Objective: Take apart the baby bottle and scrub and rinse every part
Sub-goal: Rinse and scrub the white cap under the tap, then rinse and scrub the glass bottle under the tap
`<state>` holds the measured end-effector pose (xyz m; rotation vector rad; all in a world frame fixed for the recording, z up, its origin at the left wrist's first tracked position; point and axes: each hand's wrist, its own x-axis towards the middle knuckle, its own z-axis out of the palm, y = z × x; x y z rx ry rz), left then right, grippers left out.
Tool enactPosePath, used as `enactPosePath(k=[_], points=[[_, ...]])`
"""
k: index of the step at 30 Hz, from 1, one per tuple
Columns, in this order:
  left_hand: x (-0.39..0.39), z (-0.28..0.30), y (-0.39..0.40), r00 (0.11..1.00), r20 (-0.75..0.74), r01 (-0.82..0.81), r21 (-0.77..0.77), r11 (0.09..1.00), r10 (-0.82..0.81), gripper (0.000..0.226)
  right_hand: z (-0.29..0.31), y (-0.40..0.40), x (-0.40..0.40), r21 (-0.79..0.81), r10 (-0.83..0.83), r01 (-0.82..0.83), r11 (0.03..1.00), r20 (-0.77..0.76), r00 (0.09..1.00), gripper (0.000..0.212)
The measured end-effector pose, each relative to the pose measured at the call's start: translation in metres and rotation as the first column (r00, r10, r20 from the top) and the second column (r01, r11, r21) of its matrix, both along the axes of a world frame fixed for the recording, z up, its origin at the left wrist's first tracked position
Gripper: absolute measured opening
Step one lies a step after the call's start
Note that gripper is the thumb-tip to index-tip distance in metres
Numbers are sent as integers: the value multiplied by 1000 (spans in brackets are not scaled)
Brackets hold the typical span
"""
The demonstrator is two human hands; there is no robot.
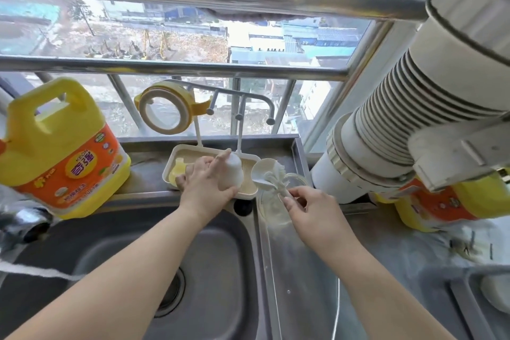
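Stainless-steel sink (116, 251) stood below a railed window, with a steel ledge behind it. Items on record:

- Cream drying tray (249, 192) on the ledge, its peg rack rising behind; a yellow-and-cream ring (165, 106) hung on one peg.
- White bottle cap (234, 170), domed, over the tray: your left hand (205, 182) curled its fingers round it.
- White bottle brush (271, 178), bristles beside the tray's right end: your right hand (309, 208) pinched its handle.
- Clear baby bottle (276, 201), lying on the table just right of the sink, beneath the brush; detail blurred.
- Yellow detergent jug (59, 146) at left of the ledge; second jug (438, 204) at right.
- Grey corrugated duct (408, 107), upper right.
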<state>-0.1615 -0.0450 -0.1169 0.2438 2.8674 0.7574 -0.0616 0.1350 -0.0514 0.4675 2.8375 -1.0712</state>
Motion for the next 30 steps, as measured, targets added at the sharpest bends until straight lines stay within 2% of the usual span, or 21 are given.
enactPosePath(k=[6, 8, 10, 12, 16, 19, 22, 26, 28, 30], points=[[7, 4, 0, 999, -45, 13, 34, 999, -12, 77, 3, 7, 8, -67, -77, 77, 995, 1, 997, 14], [15, 7, 1, 993, -114, -1, 83, 997, 10, 72, 5, 11, 15, -70, -109, 109, 992, -4, 994, 14], [25, 9, 6, 969, -239, 104, 161, 982, -63, 63, 7, 17, 23, -73, -152, 152, 986, 0, 988, 15], [36, 10, 17, 940, -289, 254, 234, 939, -182, 55, 8, 23, 34, -75, -198, 199, 977, 17, 980, 16], [50, 10, 51, 918, -152, 393, 232, 890, -366, 45, 8, 32, 58, -56, -254, 256, 965, 52, 966, 14], [54, 2, 65, 942, -18, 323, 313, 893, -334, 31, 5, 37, 75, -45, -280, 283, 958, 64, 958, 12], [58, 2, 67, 956, -12, 271, 411, 870, -293, 15, 4, 38, 88, -56, -296, 299, 953, 60, 953, 10], [75, 9, 49, 960, 21, 224, 539, 812, -279, 25, 8, 33, 95, -61, -252, 252, 966, 19, 968, 12], [88, 14, 28, 966, 147, 66, 651, 756, -212, 25, 11, 25, 93, -58, -219, 219, 974, 4, 976, 14], [101, 20, -1, 929, 326, -136, 736, 664, -172, 24, 12, 10, 88, -62, -175, 176, 982, 12, 984, 19]])
